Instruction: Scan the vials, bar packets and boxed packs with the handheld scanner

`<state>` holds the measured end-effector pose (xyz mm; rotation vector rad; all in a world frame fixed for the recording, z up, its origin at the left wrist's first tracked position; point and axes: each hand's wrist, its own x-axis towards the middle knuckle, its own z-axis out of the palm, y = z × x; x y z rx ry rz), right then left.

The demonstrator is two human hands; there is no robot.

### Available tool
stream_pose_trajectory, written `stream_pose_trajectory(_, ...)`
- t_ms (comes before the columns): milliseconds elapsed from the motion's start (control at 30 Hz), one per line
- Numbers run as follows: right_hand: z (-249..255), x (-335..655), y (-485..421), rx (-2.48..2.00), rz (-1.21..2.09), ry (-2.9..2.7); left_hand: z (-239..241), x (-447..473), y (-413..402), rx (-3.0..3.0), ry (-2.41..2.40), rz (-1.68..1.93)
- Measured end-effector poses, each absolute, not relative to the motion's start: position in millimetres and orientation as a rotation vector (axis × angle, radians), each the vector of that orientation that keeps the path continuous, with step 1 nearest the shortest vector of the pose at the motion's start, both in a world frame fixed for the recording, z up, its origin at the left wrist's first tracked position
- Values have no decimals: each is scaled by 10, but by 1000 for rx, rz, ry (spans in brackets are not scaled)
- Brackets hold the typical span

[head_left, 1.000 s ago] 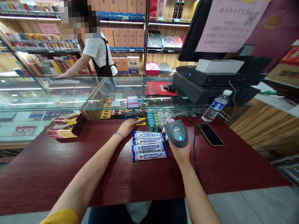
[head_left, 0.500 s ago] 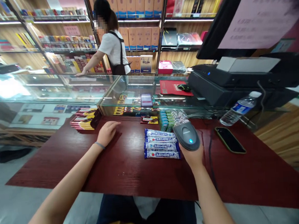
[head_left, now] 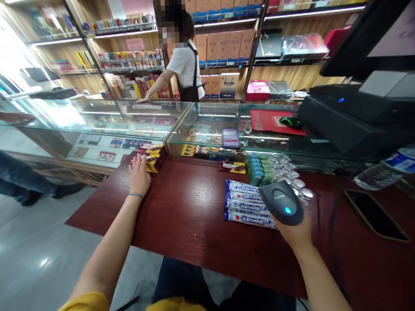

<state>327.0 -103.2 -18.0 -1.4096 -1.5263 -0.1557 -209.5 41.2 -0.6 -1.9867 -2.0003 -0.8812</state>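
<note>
On the dark red wooden table (head_left: 197,217), centre frame, the left hand (head_left: 139,174) lies flat and open, fingertips at a stack of red-and-yellow flat packets (head_left: 153,156). Lower right, the right hand (head_left: 296,232) wraps the grey handheld barcode scanner (head_left: 282,202), fingers hidden beneath it, just beside blue-and-white wrapped bars (head_left: 245,204). Inside the glass display counter (head_left: 127,114), upper left, the goods are blurred.

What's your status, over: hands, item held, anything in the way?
Right hand shut on barcode scanner, at right end of blue candy packs. Left hand open, flat on red table by chocolate bar stack. Nothing between scanner and packs.
</note>
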Motion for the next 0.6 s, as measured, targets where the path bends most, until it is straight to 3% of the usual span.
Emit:
stream_pose_trajectory(333,-127,3218,-1031,-1444,-92,-1470,25,-2142,383,-1890,-1890,-941)
stream_pose_trajectory(467,-58,3154,-1041,-1414,10,-1426,66,-2102,307,-1801,-1781,-1274)
stream_pose_trajectory(600,-67,3156,-1038,-1430,88,-1359,114,-1794,326,-1537,-1874,-1875)
